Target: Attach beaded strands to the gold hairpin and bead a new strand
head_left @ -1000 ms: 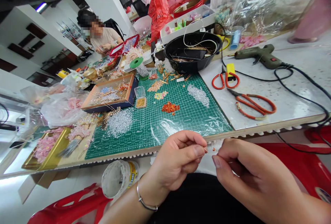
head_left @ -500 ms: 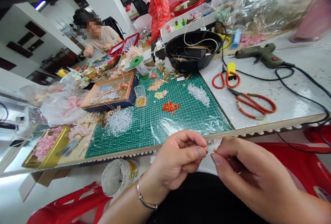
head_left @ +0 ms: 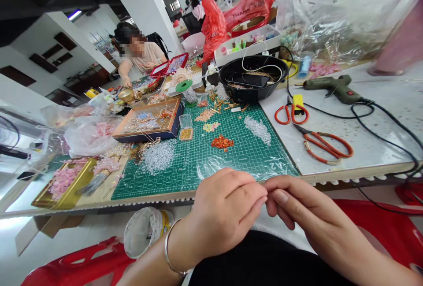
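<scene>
My left hand, with a silver bangle at the wrist, is closed and turned so that its back faces me. Its fingertips meet those of my right hand, whose thumb and fingers are pinched together. Whatever sits between the fingertips is hidden. Both hands are over my lap at the table's front edge. Just beyond them lies a green cutting mat bearing a pile of orange-red beads, a heap of clear beads and a second clear heap.
Right of the mat lie orange-handled scissors, smaller snips and a glue gun with its cord. A black basin and an open box stand behind. A white bucket is below. Across the table sits a person.
My hands have come together, fingertips now touching. My left hand has rolled over, back upward, hiding the pinch; a small orange bit showed at my right fingertips before. The view has shifted slightly.
</scene>
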Tool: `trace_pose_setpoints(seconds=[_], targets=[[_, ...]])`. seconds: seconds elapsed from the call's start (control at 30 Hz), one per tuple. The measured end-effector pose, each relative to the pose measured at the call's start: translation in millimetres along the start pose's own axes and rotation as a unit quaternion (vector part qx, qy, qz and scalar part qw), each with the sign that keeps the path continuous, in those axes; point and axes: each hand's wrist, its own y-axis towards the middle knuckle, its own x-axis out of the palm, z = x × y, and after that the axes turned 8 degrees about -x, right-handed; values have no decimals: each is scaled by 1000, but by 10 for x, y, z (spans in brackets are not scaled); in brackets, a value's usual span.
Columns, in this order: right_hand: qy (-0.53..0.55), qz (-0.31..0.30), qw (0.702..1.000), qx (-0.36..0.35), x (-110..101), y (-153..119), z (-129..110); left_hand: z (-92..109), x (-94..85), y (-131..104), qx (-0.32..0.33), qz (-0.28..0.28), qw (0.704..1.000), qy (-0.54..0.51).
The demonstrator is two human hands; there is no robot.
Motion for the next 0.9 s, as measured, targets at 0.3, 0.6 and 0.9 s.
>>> trace_pose_setpoints(seconds=[0.3, 0.6, 0.9], targets=[[19, -40, 998, 48, -10, 1, -107, 49, -180, 75, 1, -10, 998, -58], [97, -44, 994, -20, -24, -5, -333, -133, 204, -139, -219, -134, 797, -547], [244, 125, 962, 11, -165, -50, -277, -178, 372, -119, -182, -161, 933, -264]])
